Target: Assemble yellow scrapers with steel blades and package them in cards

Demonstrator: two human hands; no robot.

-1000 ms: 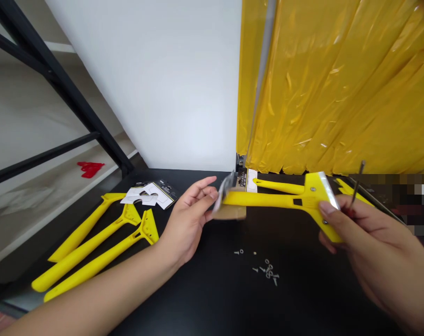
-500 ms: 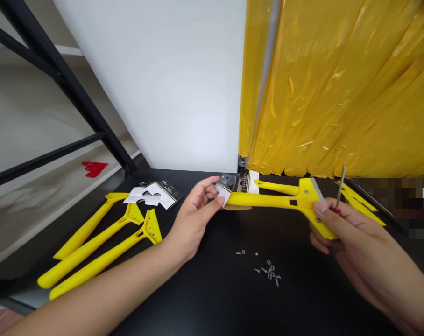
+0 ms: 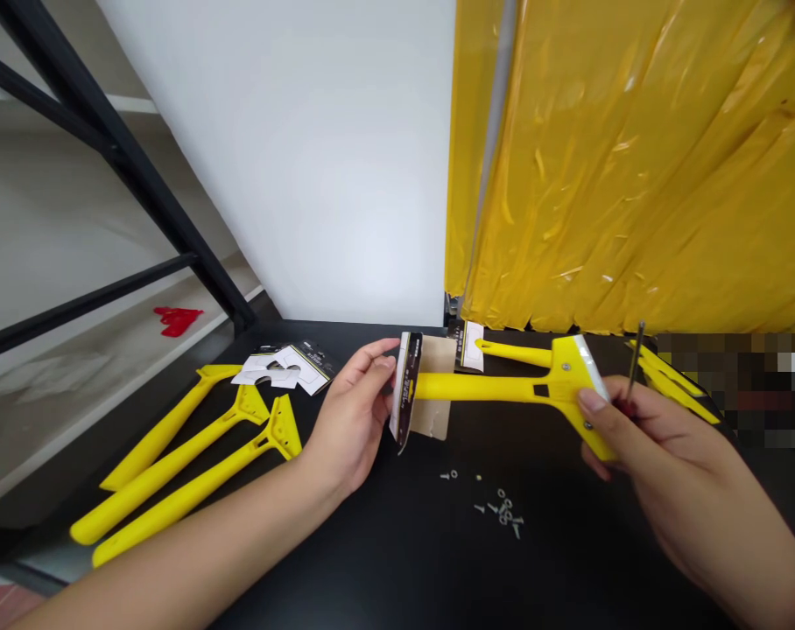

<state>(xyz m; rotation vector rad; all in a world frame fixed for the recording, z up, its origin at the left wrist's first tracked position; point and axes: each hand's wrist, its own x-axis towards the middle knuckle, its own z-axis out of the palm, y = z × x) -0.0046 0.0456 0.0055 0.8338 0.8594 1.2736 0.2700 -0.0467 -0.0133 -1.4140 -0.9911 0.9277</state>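
My right hand [image 3: 660, 464] is closed on the head of a yellow scraper [image 3: 476, 388], thumb on top beside the pale blade. A screwdriver [image 3: 636, 360] is also held in it, its thin metal shaft pointing up. My left hand [image 3: 351, 420] pinches a black-and-white packaging card [image 3: 407, 389] at the end of the scraper's handle. The card stands nearly edge-on, and a brown cardboard flap [image 3: 440, 420] spreads behind the handle. The handle's tip is hidden by the card. Small screws and washers [image 3: 504, 512] lie on the black table below.
Three yellow scraper handles [image 3: 174, 468] lie at the left, near several packaging cards [image 3: 285, 372]. Another yellow scraper [image 3: 516, 353] with a card [image 3: 469, 350] lies behind the held one. More yellow pieces [image 3: 677, 385] lie at the right. A white panel [image 3: 292, 157] and yellow plastic sheeting [image 3: 634, 175] stand behind.
The packaging card in my left hand has turned edge-on, and its brown flap now shows behind the handle. The scraper in my right hand has shifted slightly left and tilted.
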